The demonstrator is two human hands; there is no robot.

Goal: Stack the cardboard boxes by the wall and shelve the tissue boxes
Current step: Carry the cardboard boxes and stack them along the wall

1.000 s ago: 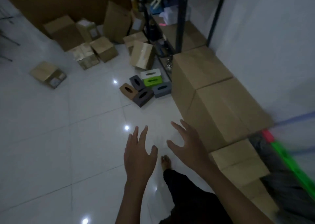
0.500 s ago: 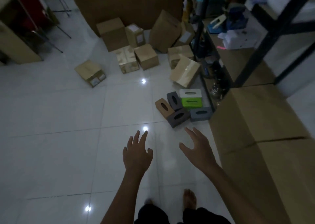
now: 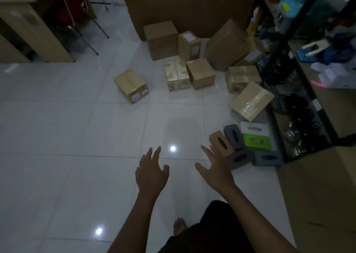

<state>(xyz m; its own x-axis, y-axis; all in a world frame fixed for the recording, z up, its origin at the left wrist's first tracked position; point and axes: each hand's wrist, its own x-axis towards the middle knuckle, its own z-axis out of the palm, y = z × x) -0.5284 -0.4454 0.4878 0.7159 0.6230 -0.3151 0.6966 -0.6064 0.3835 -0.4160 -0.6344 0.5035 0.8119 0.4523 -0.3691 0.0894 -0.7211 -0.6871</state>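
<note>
Hands outstretched over a white tiled floor (image 3: 57,137), a person stood barefoot in a dim storeroom, seen from the head camera. The left hand (image 3: 151,172) hung palm-down with fingers spread and nothing in its grasp; the right hand (image 3: 215,169) reached forward just as splayed and empty, its fingertips overlapping in view a tan tissue box (image 3: 220,144), though contact could not be confirmed. That box sat in a tight cluster on the floor with a grey tissue box (image 3: 234,136), a white tissue box (image 3: 254,128), a green tissue box (image 3: 257,142), a dark grey tissue box (image 3: 240,158) and a blue-grey tissue box (image 3: 267,158), all beside the foot of a black metal shelf (image 3: 285,35) at the right, whose lower tiers held dark clutter. Farther off, cardboard boxes lay scattered: a small labelled box (image 3: 131,85) alone on the tiles, a taped pale box (image 3: 176,75) touching a square brown box (image 3: 200,73), a tall box (image 3: 160,40) and a labelled upright box (image 3: 189,44) near a large brown panel (image 3: 188,6), a big tilted box (image 3: 227,44), a taped box (image 3: 242,77) and a tilted taped box (image 3: 251,100) near the shelf. A large cardboard box (image 3: 319,191) filled the right foreground. Metal chair legs (image 3: 92,21) and a wooden cabinet (image 3: 28,31) stood at upper left.
</note>
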